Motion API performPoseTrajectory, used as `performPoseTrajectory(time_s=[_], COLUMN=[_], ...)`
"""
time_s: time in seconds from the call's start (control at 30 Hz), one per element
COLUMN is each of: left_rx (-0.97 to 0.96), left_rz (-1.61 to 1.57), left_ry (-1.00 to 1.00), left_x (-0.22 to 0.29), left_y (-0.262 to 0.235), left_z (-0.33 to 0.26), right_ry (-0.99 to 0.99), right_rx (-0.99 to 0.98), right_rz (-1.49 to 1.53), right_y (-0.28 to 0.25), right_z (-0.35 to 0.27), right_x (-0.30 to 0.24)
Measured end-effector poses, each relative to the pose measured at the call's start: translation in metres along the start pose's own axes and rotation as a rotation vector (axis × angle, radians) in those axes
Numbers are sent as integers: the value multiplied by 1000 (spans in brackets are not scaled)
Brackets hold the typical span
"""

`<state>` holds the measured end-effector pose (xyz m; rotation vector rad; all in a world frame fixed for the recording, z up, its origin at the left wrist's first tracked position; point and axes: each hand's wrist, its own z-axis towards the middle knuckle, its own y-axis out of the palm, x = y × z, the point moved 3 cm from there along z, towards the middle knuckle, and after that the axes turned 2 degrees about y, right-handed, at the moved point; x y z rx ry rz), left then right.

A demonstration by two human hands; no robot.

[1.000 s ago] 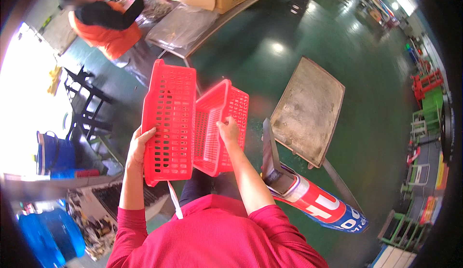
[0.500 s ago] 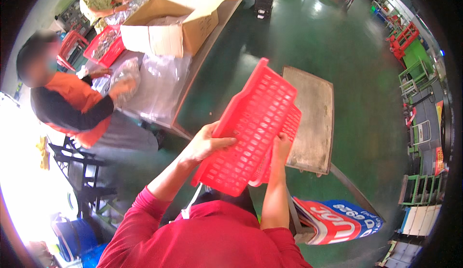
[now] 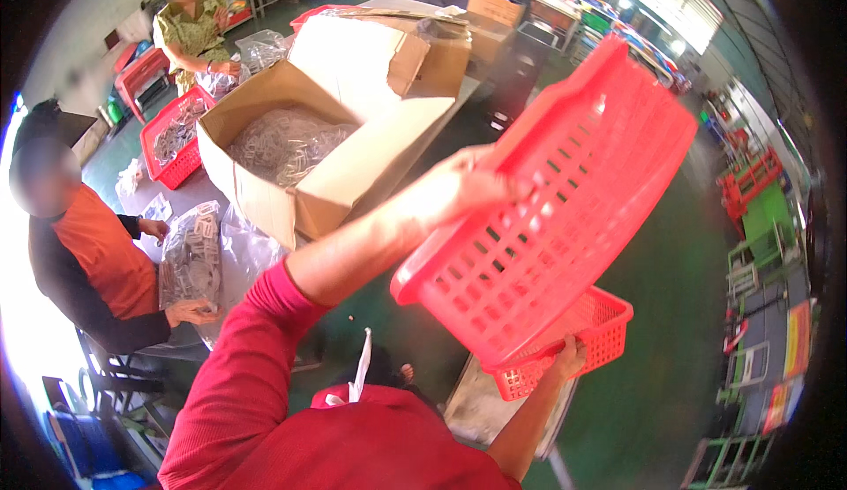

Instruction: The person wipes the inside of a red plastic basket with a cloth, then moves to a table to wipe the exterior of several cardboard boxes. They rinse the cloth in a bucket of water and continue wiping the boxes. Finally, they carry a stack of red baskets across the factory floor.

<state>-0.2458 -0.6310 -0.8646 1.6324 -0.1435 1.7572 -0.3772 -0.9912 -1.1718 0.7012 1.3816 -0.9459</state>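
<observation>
My left hand [image 3: 463,192] grips the side of a red plastic basket [image 3: 573,190] with slotted walls, raised and tilted in front of me. Below it is a second red basket [image 3: 609,324], its rim held by my right hand [image 3: 572,358]. The upper basket overlaps the lower one and hides part of it. Whether the two touch, I cannot tell. Under the lower basket stands a worn, flat-topped surface [image 3: 468,402], mostly covered from view.
On the worktable to the left, an open cardboard box [image 3: 247,181] contains clear bags. Beside it is a red basket of small grey pieces [image 3: 176,137]. A co-worker in orange and black [image 3: 101,252] handles a filled clear bag [image 3: 190,256]; another person [image 3: 190,27] works farther back.
The baskets, close together before, now stand farther apart. My left hand has lifted the upper one up and right, while my right hand holds the lower one. The view has shifted toward the worktable.
</observation>
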Motion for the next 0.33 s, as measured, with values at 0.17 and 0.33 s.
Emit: performPoseTrajectory(time_s=[0.17, 0.33], left_rx=[175, 68], left_rz=[168, -9], left_ry=[216, 517], left_x=[78, 139], left_y=[-72, -143], left_z=[125, 242], right_ry=[92, 108], right_rx=[13, -28], right_rz=[-240, -215], right_y=[89, 207], right_z=[123, 235], right_x=[12, 31])
